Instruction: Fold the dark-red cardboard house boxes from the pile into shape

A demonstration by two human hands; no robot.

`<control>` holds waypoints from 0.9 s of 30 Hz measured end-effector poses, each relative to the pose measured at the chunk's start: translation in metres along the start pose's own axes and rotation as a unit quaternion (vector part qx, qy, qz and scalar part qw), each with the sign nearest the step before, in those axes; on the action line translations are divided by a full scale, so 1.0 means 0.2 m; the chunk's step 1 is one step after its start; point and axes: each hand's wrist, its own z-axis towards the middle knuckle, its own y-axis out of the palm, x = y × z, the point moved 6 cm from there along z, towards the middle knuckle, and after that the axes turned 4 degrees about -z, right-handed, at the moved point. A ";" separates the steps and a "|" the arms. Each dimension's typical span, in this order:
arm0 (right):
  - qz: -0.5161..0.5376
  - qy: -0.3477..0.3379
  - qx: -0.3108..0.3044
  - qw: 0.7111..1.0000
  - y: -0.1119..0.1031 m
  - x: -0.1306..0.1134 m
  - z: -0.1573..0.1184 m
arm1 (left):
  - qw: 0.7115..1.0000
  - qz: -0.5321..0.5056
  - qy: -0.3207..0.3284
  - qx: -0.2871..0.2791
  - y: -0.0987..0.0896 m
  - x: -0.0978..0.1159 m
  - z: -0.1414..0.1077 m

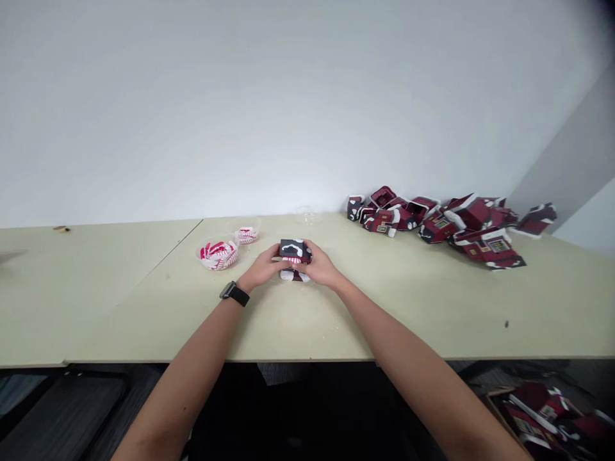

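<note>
- Holding a small dark-red model house (295, 253) with a black roof and white squiggly trim, pressed between both hands near the middle of a pale beige table (384, 320).
- Left hand (259, 269): clenched around the model house's left side, with the fingers curled over its near corner; a black wristwatch (234, 294) sits on the wrist.
- Right hand (319, 267): grasping the model house's right side, with the fingers wrapped against the black roof.
- A white-trimmed lower section (293, 276) shows beneath the hands, directly under the model house's roof; whether it touches the table cannot be told.
- Left of the model house, near the left hand, sits a round clear plastic bowl (218, 255) holding red-and-white pieces.
- Just behind that bowl, still left of the model house, sits a smaller clear plastic bowl (247, 234) with similar pieces.
- Behind the model house, near the wall, stands a faint clear plastic dish (307, 214).
- Far right of the model house lies a heap of dark-red house parts (437, 224) with white trim and small windows.
- Below the table edge, right of the model house, a cardboard box (533, 416) holds more dark-red parts.
</note>
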 end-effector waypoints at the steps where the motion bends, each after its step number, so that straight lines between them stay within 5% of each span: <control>1: -0.001 0.000 0.001 1.000 0.00 0.00 0.00 | 1.000 0.001 0.000 0.001 0.00 0.00 0.00; 27: -0.018 -0.016 0.005 1.000 0.00 0.00 0.00 | 1.000 0.009 -0.007 -0.006 0.00 0.06 -0.02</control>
